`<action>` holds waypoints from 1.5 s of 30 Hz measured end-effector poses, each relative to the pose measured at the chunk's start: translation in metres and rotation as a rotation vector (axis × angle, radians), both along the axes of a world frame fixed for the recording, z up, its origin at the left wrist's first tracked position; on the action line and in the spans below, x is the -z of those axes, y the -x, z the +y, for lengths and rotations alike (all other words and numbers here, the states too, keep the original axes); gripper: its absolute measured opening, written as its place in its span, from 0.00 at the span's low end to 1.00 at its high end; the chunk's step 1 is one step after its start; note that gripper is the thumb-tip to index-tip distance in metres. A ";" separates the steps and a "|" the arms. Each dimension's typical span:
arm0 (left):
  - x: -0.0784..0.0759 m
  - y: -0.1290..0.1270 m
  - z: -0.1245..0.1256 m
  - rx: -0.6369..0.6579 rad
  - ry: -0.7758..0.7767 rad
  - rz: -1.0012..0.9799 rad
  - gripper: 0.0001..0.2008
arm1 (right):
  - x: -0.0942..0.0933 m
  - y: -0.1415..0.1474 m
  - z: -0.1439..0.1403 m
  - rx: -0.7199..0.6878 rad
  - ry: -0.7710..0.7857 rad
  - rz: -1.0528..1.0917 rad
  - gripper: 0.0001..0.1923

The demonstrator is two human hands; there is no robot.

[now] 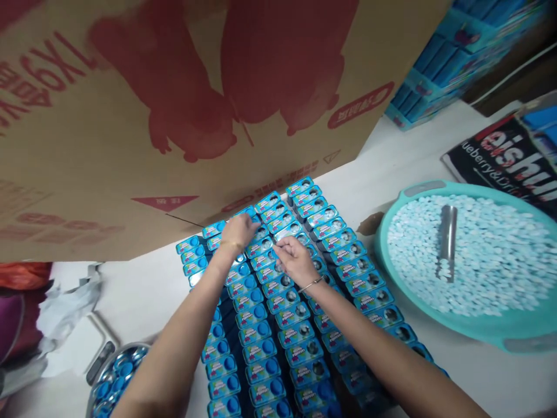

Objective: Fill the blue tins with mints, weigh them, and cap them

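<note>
Rows of small blue printed tins [253, 351] lie close together on the white surface. Many on the left carry a round blue cap, while those on the right show round openings, some with pale bits inside. My left hand [239, 232] reaches over the far middle rows, fingers bent down onto a tin; its fingertips are partly hidden. Just to its right, my right hand [296, 260] hovers over neighbouring tins with thumb and forefinger pinched together. Whatever sits in that pinch is too small to make out.
A large cardboard box [278, 139] stands behind the tins. On the right, a turquoise tub [383, 244] holds pale tablets and a metal scoop [447, 241]. At lower left a bowl [92, 400] contains blue caps beside a white scale [82, 345]. Stacked blue packs [439, 69] stand at back right.
</note>
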State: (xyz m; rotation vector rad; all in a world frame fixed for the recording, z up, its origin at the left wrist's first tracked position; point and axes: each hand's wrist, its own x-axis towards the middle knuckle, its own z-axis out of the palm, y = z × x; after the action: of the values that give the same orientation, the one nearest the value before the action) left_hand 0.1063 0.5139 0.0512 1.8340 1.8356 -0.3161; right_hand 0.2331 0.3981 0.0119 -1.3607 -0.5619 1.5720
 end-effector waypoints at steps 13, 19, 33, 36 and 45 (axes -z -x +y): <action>0.016 -0.005 -0.034 -0.156 -0.079 -0.175 0.08 | -0.016 -0.003 -0.002 0.118 0.154 0.373 0.12; 0.017 -0.010 0.010 -0.042 0.075 0.091 0.14 | -0.019 -0.017 -0.015 0.066 0.137 0.414 0.18; -0.027 -0.006 -0.096 0.439 -0.121 -0.603 0.16 | -0.020 -0.008 -0.029 0.129 0.157 0.290 0.24; -0.031 -0.003 -0.118 0.602 -0.150 -0.510 0.10 | -0.019 -0.006 -0.033 -0.024 0.150 0.228 0.25; -0.034 -0.014 -0.125 0.861 0.019 -0.310 0.09 | -0.019 -0.007 -0.045 -0.176 0.400 0.366 0.22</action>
State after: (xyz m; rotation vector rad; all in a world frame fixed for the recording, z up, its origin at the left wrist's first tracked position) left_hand 0.1200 0.3885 0.0857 2.4093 0.7637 -0.3139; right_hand 0.2399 0.3533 0.0311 -1.2845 -0.1473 2.1012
